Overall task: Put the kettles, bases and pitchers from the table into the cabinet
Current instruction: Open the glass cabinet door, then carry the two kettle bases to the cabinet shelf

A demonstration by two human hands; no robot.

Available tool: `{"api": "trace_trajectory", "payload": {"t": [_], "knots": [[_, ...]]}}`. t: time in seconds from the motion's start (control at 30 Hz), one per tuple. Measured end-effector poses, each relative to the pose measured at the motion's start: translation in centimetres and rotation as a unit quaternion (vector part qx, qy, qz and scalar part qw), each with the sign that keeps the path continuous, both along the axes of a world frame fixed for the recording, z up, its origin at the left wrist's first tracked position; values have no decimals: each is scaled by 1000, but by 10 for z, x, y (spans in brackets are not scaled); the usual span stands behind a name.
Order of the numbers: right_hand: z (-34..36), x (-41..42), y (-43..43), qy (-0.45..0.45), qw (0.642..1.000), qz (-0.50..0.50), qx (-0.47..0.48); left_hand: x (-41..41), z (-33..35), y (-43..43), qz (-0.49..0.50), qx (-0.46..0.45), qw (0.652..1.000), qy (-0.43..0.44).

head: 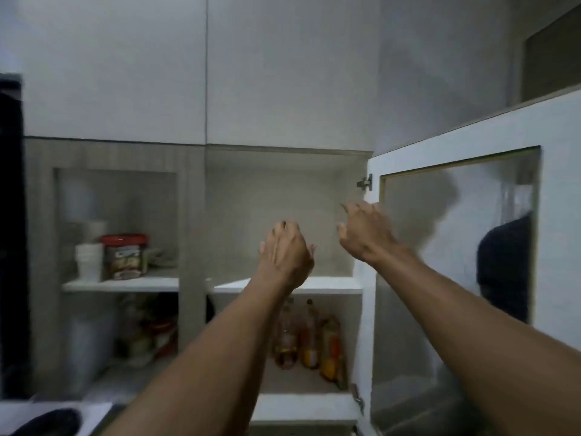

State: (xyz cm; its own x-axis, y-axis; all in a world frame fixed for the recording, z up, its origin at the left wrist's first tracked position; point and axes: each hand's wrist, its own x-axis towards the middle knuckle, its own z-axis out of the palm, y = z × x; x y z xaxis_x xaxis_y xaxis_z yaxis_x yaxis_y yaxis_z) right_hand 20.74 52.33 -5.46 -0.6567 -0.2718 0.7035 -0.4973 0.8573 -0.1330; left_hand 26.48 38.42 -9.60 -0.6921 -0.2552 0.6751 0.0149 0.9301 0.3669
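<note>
The wall cabinet stands with its right door swung wide. Its upper shelf compartment holds nothing that I can see. Both my arms reach up in front of that compartment. My left hand hangs just above the shelf's front edge, fingers loosely curled, holding nothing. My right hand is higher and to the right, near the door hinge, fingers spread and empty. No kettle, base or pitcher is in view.
Several bottles stand on the lower shelf. Behind the shut left glass door are a red-lidded tub and stacked white cups. A dark object lies on a white surface at the bottom left.
</note>
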Motion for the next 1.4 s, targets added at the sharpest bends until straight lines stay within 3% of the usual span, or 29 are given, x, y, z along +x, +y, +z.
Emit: {"api": "trace_trajectory", "payload": {"t": [0.2,0.4,0.57,0.77,0.97,1.07,1.4], "knots": [[-77,21,-205,-101,984,144,35,68,-58,-176,150,22,984,-90],[-166,35,-379,-165,939,274,127,109,-140,-320,271,94,942,-172],[-258,20,-514,-219,884,353,216,119,-224,-427,381,167,877,-241],[-383,-16,-660,-299,773,433,353,116,-345,-519,463,300,759,-345],[-466,-38,-729,-339,697,427,465,106,-437,-546,475,404,668,-406],[-486,-39,-746,-343,665,423,510,106,-456,-544,470,409,645,-442],[-512,-37,-748,-450,691,403,397,106,-475,-532,568,452,609,-322]]}}
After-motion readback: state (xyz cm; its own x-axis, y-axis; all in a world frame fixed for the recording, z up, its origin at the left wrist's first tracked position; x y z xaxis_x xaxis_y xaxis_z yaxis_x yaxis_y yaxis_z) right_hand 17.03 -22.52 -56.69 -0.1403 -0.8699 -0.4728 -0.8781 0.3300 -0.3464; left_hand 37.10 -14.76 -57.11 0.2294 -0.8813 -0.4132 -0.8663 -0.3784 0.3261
